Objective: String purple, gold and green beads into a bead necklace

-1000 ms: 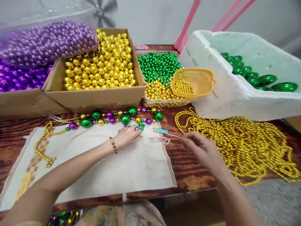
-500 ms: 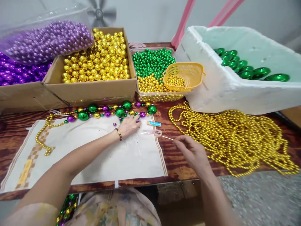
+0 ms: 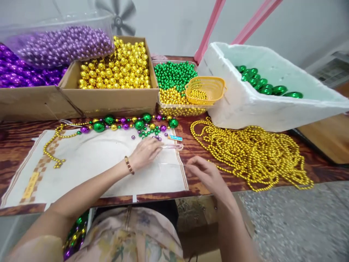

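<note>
My left hand point(image 3: 147, 151), with a beaded bracelet at the wrist, is over the white cloth point(image 3: 95, 169). Its fingers are bent together beside the tips of a slim tool with a pinkish loop point(image 3: 177, 146); what they hold, if anything, is hidden. My right hand point(image 3: 203, 173) pinches a thin, pale needle-like rod point(image 3: 173, 164) that points left over the cloth. Beyond my left hand lie loose small green beads point(image 3: 152, 130), a few purple ones, and a blue-and-orange labelled stick point(image 3: 175, 138). A strand of green, purple and gold beads point(image 3: 125, 126) stretches along the cloth's far edge.
A heap of gold bead strands point(image 3: 253, 156) covers the table on the right. Behind stand a carton of gold balls point(image 3: 109, 103), a clear tub of green and gold beads point(image 3: 185, 110), a yellow basket point(image 3: 218, 98) and a white foam box point(image 3: 245, 116) with green ornaments.
My left hand has drawn back from the loose beads toward me, its fingers now by the pinkish tool. My right hand has shifted left, bringing the rod over the cloth. The view has moved slightly.
</note>
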`<state>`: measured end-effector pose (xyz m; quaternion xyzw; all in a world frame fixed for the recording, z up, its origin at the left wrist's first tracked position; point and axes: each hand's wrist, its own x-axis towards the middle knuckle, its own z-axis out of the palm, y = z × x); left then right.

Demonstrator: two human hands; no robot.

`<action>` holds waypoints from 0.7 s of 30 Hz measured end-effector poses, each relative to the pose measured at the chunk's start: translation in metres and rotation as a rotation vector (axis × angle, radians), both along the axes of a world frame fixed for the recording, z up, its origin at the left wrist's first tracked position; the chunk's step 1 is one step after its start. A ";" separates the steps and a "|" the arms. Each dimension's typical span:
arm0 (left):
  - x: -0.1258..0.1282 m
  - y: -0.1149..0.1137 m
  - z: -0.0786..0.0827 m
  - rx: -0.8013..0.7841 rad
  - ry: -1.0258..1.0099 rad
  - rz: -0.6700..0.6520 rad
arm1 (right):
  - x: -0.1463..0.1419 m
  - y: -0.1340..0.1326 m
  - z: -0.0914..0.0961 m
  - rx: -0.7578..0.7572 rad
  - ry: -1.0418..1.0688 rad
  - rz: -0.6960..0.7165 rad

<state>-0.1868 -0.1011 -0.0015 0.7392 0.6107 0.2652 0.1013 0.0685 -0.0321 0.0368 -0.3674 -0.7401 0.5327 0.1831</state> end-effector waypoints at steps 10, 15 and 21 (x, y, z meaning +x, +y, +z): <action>0.030 -0.149 -0.021 -0.352 -0.622 0.152 | -0.058 -0.063 -0.056 -0.184 -0.039 0.393; 0.024 -0.170 -0.038 -0.403 -0.953 0.496 | -0.072 -0.033 -0.079 0.084 -0.140 0.157; 0.011 -0.178 -0.037 -0.223 -1.278 0.758 | -0.154 -0.049 -0.083 0.417 -0.287 0.422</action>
